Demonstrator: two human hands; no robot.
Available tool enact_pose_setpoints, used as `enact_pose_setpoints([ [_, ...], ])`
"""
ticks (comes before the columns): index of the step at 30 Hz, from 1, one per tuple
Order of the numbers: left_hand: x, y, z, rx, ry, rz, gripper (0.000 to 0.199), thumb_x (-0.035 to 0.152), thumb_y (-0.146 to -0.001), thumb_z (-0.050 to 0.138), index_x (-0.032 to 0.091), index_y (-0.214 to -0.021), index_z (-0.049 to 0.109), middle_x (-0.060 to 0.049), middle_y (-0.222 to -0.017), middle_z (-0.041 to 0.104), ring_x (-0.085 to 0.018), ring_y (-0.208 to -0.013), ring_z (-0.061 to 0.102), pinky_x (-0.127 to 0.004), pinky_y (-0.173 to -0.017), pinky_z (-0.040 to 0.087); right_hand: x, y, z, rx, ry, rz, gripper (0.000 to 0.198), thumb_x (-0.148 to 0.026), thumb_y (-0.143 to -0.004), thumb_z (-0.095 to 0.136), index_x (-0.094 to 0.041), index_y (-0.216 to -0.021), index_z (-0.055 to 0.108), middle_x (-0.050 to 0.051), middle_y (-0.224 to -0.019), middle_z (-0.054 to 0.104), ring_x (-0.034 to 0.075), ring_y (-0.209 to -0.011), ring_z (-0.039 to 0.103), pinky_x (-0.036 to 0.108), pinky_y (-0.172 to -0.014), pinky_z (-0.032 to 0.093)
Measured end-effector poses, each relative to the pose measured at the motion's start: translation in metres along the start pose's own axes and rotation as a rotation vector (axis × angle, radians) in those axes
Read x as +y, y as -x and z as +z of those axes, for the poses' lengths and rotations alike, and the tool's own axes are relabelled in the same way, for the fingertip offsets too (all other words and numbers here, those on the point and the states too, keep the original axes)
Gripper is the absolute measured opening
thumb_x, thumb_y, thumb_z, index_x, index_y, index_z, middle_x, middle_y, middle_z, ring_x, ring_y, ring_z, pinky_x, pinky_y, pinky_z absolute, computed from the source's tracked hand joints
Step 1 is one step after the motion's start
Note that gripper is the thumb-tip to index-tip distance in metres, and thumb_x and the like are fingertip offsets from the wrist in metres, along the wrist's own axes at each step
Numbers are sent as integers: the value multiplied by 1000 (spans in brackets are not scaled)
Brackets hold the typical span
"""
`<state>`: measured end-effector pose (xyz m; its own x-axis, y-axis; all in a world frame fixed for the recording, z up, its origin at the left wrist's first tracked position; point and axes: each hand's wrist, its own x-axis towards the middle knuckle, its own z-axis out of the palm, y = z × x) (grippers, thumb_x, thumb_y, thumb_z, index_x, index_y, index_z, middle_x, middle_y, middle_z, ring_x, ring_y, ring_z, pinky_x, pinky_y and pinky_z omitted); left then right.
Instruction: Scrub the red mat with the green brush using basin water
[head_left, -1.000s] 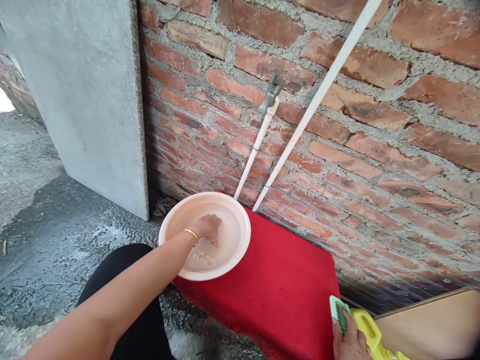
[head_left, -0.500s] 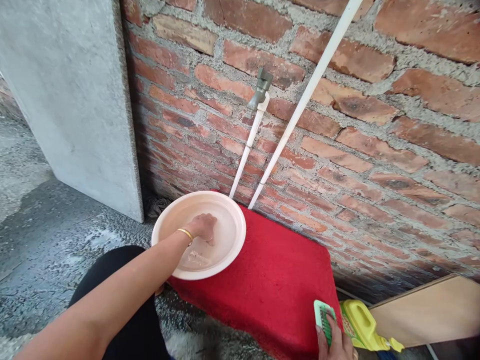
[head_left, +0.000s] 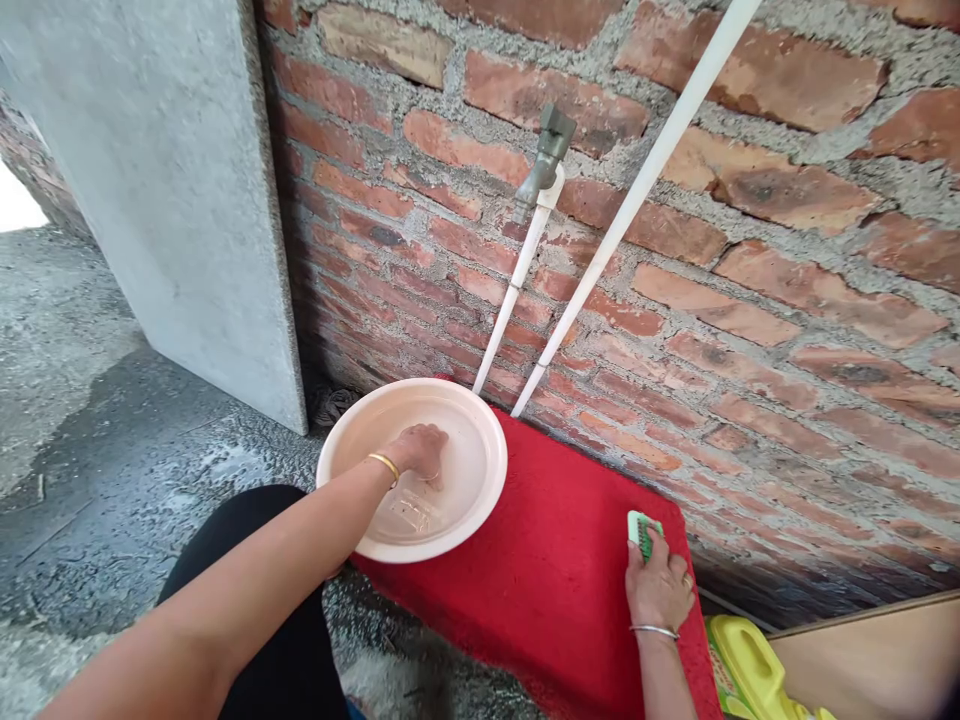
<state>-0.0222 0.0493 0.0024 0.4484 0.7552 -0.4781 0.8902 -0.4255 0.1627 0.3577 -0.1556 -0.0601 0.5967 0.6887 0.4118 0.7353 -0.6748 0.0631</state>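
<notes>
Lower right, the right hand [head_left: 660, 590] grips the brush [head_left: 637, 530] at the red cloth [head_left: 555, 560] — scrubbing, I'd judge; another stroke calls for bristles pressed down, though contact's hard to make out. Lower centre, the left hand [head_left: 420, 450] curls loosely inside the basin [head_left: 495, 450] — fingertips hidden, can't tell what it holds. The jug [head_left: 750, 665] is cut off.

Basin [head_left: 496, 460] pale peach-pink. Bench [head_left: 555, 500] under basin plain red. Brush [head_left: 643, 530] right of basin mint and darker green. Bangle [head_left: 391, 464] over basin gold, bracelet [head_left: 656, 630] right of basin silver. Pipes [head_left: 632, 205] behind basin white, tap [head_left: 546, 158] grey-green. Wall [head_left: 757, 300] behind basin orange-red, grey-lined brick pattern. Slab [head_left: 172, 180] left of basin mottled grey. Jug [head_left: 724, 638] far right of basin yellow. Trousers [head_left: 292, 665] black.
</notes>
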Motion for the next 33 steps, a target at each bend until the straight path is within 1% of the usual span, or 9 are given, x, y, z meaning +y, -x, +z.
enact_pose_setpoints([
  [5,0,-1,0,-4,-4,2,86,50,-45,85,14,-120,61,-17,-126,61,-35,-114,59,-40,-98,47,-26,69,-21,-29,-127,-265,52,-49,-97,28,-21,-126,60,14,-99,60,25,-84,56,38,-72,43],
  [7,0,0,0,0,7,-6,85,51,-47,85,14,-120,61,-17,-127,61,-35,-115,59,-41,-98,47,-23,98,-24,-64,-219,-367,49,-50,-96,31,-25,-126,61,13,-106,62,24,-87,58,39,-77,45],
  [10,1,3,1,12,22,-12,84,49,-49,84,15,-121,60,-17,-129,59,-36,-117,57,-42,-99,46,2,121,-19,-136,-318,-451,48,-56,-95,33,-31,-124,62,10,-113,64,23,-90,61,37,-79,47],
  [13,0,4,2,26,20,-9,83,48,-51,83,13,-123,59,-18,-130,58,-36,-118,56,-42,-100,46,38,116,-13,-188,-326,-435,54,-64,-92,33,-31,-122,62,10,-114,65,22,-89,63,36,-76,49],
  [17,-1,2,4,25,24,7,88,49,-51,84,10,-125,58,-19,-130,57,-36,-118,56,-42,-102,45,75,90,-12,-84,-218,-287,68,-68,-91,21,-24,-123,61,13,-104,65,26,-84,64,40,-71,49],
  [22,0,0,3,23,53,-9,89,47,-46,87,15,-124,60,-18,-132,57,-37,-120,54,-45,-102,44,84,86,-5,30,-72,-210,69,-62,-94,19,-18,-129,58,15,-93,63,28,-77,62,41,-66,46],
  [25,2,1,-1,21,71,-11,91,47,-42,89,15,-123,61,-19,-132,58,-39,-120,55,-45,-102,44,65,103,-2,62,-71,-224,63,-60,-93,28,-17,-126,60,15,-92,62,27,-73,59,40,-66,45],
  [27,2,1,-2,5,62,-9,92,49,-42,89,14,-123,61,-19,-132,58,-39,-120,55,-45,-102,44,40,117,-7,52,-138,-277,56,-59,-93,33,-20,-123,61,13,-94,62,25,-74,58,39,-68,45],
  [33,1,0,0,11,69,-10,95,49,-41,89,12,-123,61,-20,-131,58,-39,-118,56,-46,-101,45,-74,149,-41,31,-394,-480,40,-47,-95,41,-25,-122,60,11,-102,62,25,-86,56,39,-78,42],
])
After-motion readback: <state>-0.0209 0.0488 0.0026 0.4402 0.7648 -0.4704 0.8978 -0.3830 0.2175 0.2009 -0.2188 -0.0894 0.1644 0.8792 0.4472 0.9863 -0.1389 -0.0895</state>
